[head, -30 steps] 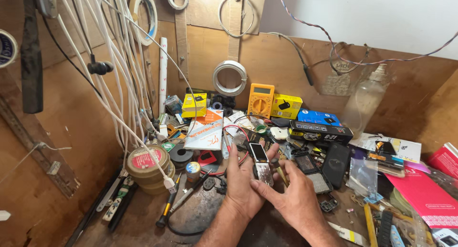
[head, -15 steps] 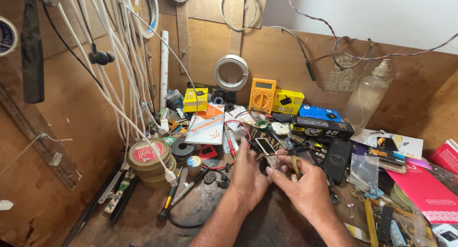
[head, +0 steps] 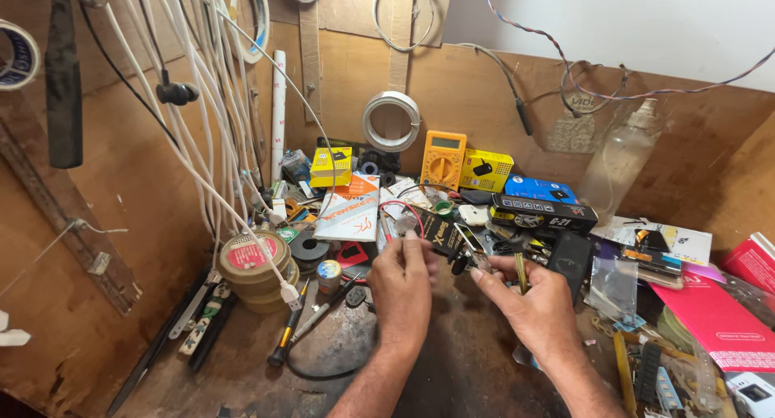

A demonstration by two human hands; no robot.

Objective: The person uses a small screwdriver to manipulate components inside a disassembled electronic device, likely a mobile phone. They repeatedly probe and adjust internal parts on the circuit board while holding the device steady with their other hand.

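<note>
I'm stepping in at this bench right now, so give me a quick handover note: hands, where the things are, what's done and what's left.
Left hand: raised over the bench, fingertips pinching a small clear part; grip closed.
Right hand: holds a thin yellow-handled tool, tip toward the left hand.
Small phone: lies on the clutter just behind the hands, not held.
Yellow multimeter: stands at the back wall.
Done: cannot tell.
Left: work on the small part appears unfinished.

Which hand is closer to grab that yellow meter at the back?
Probably the right hand. The yellow meter stands up against the back wall, and neither hand is near. The left hand looks busy pinching a small part.
</note>
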